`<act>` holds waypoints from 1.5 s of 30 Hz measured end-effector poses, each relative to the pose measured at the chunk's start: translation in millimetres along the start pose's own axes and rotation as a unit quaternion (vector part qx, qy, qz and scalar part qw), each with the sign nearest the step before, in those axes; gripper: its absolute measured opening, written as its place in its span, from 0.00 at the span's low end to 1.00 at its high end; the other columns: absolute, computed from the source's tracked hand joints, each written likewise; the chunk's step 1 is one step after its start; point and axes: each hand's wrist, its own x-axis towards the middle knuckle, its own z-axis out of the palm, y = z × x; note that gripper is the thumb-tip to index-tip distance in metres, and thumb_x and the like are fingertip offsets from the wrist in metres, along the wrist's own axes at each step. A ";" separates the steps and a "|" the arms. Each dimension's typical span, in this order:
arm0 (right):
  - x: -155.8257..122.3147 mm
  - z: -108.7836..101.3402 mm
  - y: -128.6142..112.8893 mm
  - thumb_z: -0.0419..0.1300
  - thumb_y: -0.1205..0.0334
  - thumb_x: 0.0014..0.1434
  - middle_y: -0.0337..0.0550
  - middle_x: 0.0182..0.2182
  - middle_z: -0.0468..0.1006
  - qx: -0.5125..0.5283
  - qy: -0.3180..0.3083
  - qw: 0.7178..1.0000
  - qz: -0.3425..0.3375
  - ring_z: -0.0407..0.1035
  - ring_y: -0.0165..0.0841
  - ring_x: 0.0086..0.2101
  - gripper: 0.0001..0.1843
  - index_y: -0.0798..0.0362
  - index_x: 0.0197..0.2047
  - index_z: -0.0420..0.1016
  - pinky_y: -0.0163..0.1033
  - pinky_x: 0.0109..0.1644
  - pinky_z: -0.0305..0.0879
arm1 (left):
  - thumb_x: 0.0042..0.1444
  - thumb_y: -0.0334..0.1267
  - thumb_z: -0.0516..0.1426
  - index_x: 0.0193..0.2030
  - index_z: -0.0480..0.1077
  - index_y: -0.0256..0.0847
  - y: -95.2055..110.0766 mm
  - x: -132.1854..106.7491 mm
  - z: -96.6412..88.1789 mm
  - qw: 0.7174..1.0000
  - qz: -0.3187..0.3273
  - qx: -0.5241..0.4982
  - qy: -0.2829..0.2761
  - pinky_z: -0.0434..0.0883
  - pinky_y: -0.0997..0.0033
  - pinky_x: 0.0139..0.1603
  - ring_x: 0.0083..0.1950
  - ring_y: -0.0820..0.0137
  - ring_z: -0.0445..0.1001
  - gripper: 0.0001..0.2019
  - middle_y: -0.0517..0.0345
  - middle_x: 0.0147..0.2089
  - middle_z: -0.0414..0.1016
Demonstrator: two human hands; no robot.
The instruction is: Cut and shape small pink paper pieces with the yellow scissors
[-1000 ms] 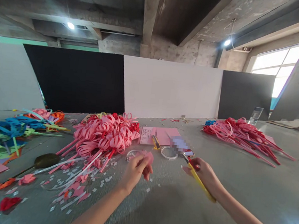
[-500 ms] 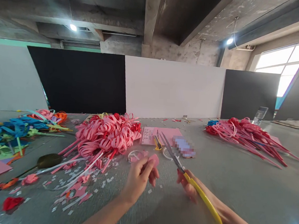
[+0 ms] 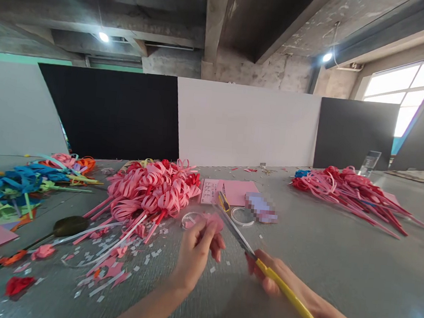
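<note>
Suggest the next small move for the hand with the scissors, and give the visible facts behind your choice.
Probably close the scissors on the small pink paper piece. The left hand pinches it up off the table, and the blades in the right hand already point at its edge, almost touching it.

A grey surface is seen strewn with craft paper — a heap of pink and red curled flowers at centre, a second heap at far right, blue and green strips at left. A pink sheet, a tape ring and a blurred phone are laid between them — white and pink scraps are scattered in front.
</note>
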 end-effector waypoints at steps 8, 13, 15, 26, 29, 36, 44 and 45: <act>0.6 0.5 -7.9 0.39 0.35 0.52 0.39 0.25 0.63 -0.019 -0.016 1.000 0.002 0.57 0.29 0.25 0.29 0.53 0.33 0.60 0.33 0.29 0.56 | 0.55 0.41 0.49 0.22 0.57 0.38 0.4 0.7 0.8 1.000 0.002 -0.007 -0.001 0.57 0.79 0.15 0.13 0.80 0.61 0.13 0.63 0.18 0.67; -0.9 1.9 -4.0 0.38 0.33 0.50 0.40 0.27 0.65 -0.022 -0.014 1.000 0.003 0.58 0.30 0.27 0.31 0.53 0.33 0.61 0.34 0.29 0.57 | 0.55 0.42 0.49 0.22 0.57 0.38 -0.1 -0.4 1.1 1.000 0.003 -0.008 -0.002 0.58 0.79 0.15 0.14 0.80 0.62 0.14 0.63 0.19 0.67; -0.8 3.3 -2.4 0.38 0.32 0.49 0.40 0.26 0.65 -0.018 -0.013 1.000 0.006 0.58 0.30 0.26 0.32 0.53 0.32 0.61 0.34 0.28 0.57 | 0.55 0.42 0.49 0.22 0.57 0.38 -1.1 -1.0 1.9 1.000 0.008 -0.004 0.007 0.58 0.79 0.15 0.14 0.80 0.62 0.14 0.63 0.19 0.67; 1.8 13.1 -13.7 0.35 0.30 0.47 0.38 0.23 0.61 -0.005 0.006 1.000 0.007 0.54 0.27 0.23 0.34 0.54 0.27 0.57 0.33 0.25 0.52 | 0.55 0.42 0.49 0.23 0.60 0.39 -5.5 -5.0 5.8 0.997 0.022 0.004 0.070 0.62 0.78 0.17 0.16 0.79 0.64 0.13 0.62 0.19 0.68; 1.3 17.0 -10.6 0.36 0.30 0.48 0.38 0.23 0.62 -0.004 0.003 1.000 0.009 0.55 0.28 0.23 0.33 0.53 0.28 0.57 0.32 0.25 0.53 | 0.55 0.43 0.49 0.23 0.59 0.39 -6.3 -6.5 6.8 0.998 0.020 0.002 0.063 0.62 0.78 0.17 0.16 0.79 0.64 0.13 0.62 0.20 0.68; 0.3 25.0 -10.6 0.35 0.32 0.49 0.36 0.22 0.60 0.002 0.033 0.999 -0.015 0.52 0.26 0.21 0.31 0.53 0.28 0.56 0.32 0.24 0.52 | 0.55 0.43 0.49 0.23 0.59 0.39 -4.5 -9.4 10.7 0.997 0.022 -0.002 0.069 0.63 0.78 0.17 0.16 0.78 0.65 0.13 0.62 0.20 0.68; -2.1 40.8 -12.5 0.38 0.34 0.52 0.36 0.23 0.60 0.010 0.071 0.997 -0.011 0.53 0.27 0.23 0.28 0.53 0.29 0.58 0.33 0.25 0.54 | 0.56 0.42 0.48 0.22 0.60 0.40 -2.1 -13.9 13.4 0.994 0.041 0.038 0.091 0.65 0.77 0.18 0.16 0.76 0.67 0.14 0.62 0.18 0.68; -2.2 43.1 -14.0 0.39 0.34 0.52 0.37 0.23 0.60 0.012 0.082 0.997 -0.007 0.53 0.27 0.23 0.28 0.53 0.29 0.58 0.33 0.25 0.54 | 0.56 0.42 0.48 0.22 0.60 0.40 -1.6 -14.7 13.9 0.994 0.043 0.043 0.093 0.65 0.77 0.18 0.16 0.76 0.67 0.14 0.62 0.18 0.68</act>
